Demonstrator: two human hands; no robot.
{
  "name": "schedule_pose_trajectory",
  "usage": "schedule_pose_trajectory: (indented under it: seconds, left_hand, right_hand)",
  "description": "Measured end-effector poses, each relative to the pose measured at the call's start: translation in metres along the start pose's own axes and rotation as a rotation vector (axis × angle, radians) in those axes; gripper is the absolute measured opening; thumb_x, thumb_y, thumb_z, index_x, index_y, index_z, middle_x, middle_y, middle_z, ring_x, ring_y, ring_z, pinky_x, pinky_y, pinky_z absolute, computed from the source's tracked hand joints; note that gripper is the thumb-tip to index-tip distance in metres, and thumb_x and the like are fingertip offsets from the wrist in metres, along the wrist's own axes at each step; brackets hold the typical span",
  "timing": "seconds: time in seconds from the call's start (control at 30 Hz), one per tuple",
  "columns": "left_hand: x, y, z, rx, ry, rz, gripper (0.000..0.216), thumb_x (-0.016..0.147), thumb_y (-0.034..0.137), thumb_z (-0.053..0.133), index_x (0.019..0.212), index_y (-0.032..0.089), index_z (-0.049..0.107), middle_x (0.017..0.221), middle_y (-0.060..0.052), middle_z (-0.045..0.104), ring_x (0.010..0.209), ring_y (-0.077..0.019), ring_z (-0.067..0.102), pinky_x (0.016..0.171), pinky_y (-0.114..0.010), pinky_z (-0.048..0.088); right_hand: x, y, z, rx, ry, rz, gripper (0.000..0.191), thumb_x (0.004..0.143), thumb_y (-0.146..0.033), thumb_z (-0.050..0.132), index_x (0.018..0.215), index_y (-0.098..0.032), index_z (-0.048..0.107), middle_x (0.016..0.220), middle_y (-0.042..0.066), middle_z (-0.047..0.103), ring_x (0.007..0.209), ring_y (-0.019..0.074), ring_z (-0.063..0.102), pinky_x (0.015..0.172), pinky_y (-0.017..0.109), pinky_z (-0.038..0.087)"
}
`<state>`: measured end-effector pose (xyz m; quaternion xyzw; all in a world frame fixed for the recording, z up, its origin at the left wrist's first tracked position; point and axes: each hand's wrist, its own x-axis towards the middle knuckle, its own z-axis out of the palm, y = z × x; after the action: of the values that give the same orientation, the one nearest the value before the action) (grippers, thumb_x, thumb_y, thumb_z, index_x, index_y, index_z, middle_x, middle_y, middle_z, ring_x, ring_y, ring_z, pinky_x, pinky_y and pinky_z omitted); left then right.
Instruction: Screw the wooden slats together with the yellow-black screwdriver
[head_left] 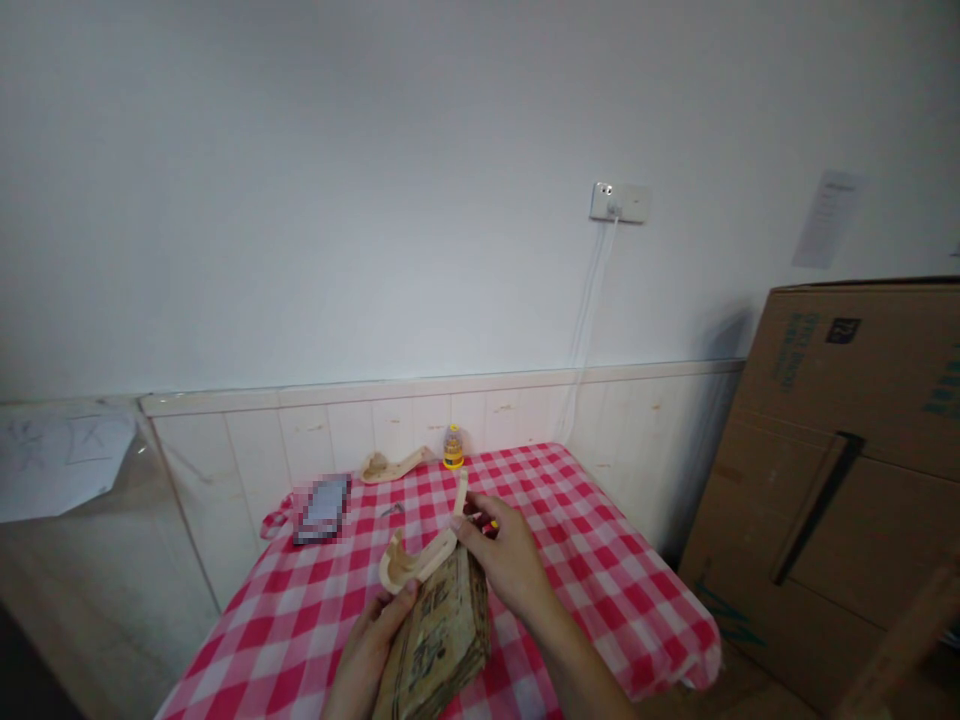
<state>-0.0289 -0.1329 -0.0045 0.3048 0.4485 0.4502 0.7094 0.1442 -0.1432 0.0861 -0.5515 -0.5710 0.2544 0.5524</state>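
A pale, curved wooden piece (421, 562) spans my two hands above the table. My left hand (375, 640) closes on its lower end, by the hooked part. With finger and thumb, my right hand (502, 550) pinches the upper end, where a short arm sticks up. Directly beneath the wood is a worn, yellowish-brown block (439, 640) with dark markings, perhaps a thick old book; whether my left hand also grips it I cannot tell. A small yellow spot shows by my right fingers, too little to name.
A red-and-white checked cloth (600, 580) covers the table. Along the wall side stand a similar wooden piece (394, 465) and a small yellow bottle (453, 448). A blurred phone-like object (324, 508) lies at left. A large cardboard box (832, 480) stands to the right.
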Motion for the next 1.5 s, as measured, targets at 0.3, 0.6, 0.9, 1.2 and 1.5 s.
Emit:
schedule_pose_trajectory:
  seconds: [0.3,0.6,0.9,1.2,1.5]
  left_hand:
    - [0.019,0.016,-0.004,0.215,0.132,0.314,0.069,0.066,0.049,0.085,0.119,0.022,0.052,0.116,-0.012,0.071,0.097,-0.0305,0.074,0.071,-0.037,0.063]
    - [0.065,0.015,-0.002,0.408,0.154,0.242,0.07,0.061,0.056,0.085,0.112,0.017,0.054,0.11,-0.015,0.07,0.086,-0.0294,0.075,0.07,-0.039,0.061]
    - [0.092,0.005,0.017,0.354,0.082,0.23,0.07,0.059,0.058,0.084,0.108,0.017,0.055,0.108,-0.015,0.069,0.089,-0.029,0.072,0.072,-0.039,0.06]
    - [0.116,0.015,0.013,0.389,0.057,0.241,0.066,0.059,0.051,0.085,0.106,0.018,0.053,0.097,-0.01,0.067,0.08,-0.0252,0.07,0.067,-0.036,0.057]
    - [0.113,0.002,0.005,0.494,0.06,0.31,0.052,0.072,0.051,0.075,0.108,0.018,0.056,0.101,-0.011,0.071,0.092,-0.0271,0.07,0.077,-0.037,0.055]
  right_hand:
    - [-0.016,0.08,-0.01,0.331,-0.011,0.141,0.047,0.066,-0.017,0.07,0.113,-0.022,0.074,0.11,0.008,0.079,0.096,0.0282,0.074,0.081,0.041,0.06]
    - [0.004,0.123,-0.06,-0.385,0.115,0.137,0.042,0.079,-0.019,0.061,0.119,-0.015,0.071,0.121,0.017,0.073,0.103,0.0312,0.071,0.091,0.044,0.055]
    - [0.047,0.131,-0.064,-0.654,-0.201,0.148,0.026,0.076,-0.017,0.067,0.1,-0.015,0.076,0.095,0.013,0.08,0.09,0.0308,0.074,0.077,0.034,0.049]
    - [0.071,0.128,-0.051,-0.556,-0.391,0.144,0.037,0.074,-0.016,0.069,0.109,-0.024,0.075,0.111,0.007,0.08,0.105,0.0282,0.073,0.083,0.031,0.05]
    - [0.101,0.148,-0.056,-0.241,-0.221,0.258,0.038,0.064,-0.009,0.064,0.099,-0.019,0.074,0.086,0.002,0.08,0.079,0.0224,0.075,0.068,0.028,0.056]
